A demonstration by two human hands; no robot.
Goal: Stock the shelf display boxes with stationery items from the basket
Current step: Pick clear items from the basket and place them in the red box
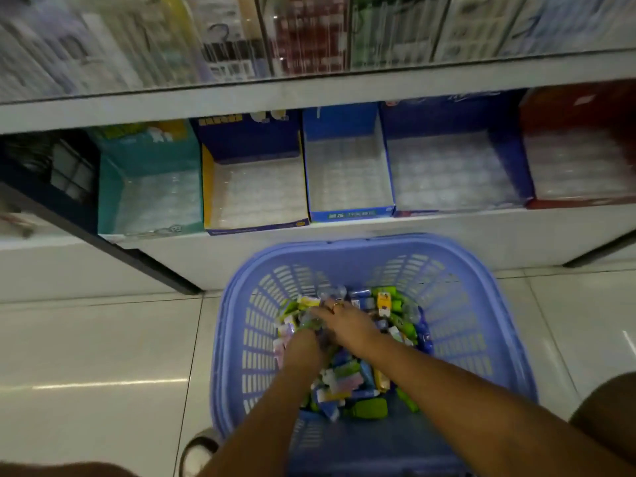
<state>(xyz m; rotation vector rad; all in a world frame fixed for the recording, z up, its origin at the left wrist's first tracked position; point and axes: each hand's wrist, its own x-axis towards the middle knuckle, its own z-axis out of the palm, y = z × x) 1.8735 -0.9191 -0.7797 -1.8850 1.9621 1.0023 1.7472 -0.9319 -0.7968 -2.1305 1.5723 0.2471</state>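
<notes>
Fingers (322,313) of right hand (347,325) look loosely spread, flat on the stationery items (344,380); left hand (303,342) dug in beside it, fingers buried, grip can't tell. Both arms reach down into blue basket (457,339) on floor tiles (103,339). Box print too blurred to read. Display boxes (347,213) on shelf (192,251) behind hold clear trays (254,194).

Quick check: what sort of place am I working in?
Most likely a stationery shop aisle: cardboard display boxes lined on a white shelf, packaged goods above, and a blue shopping basket of small stationery items on the tiled floor.
</notes>
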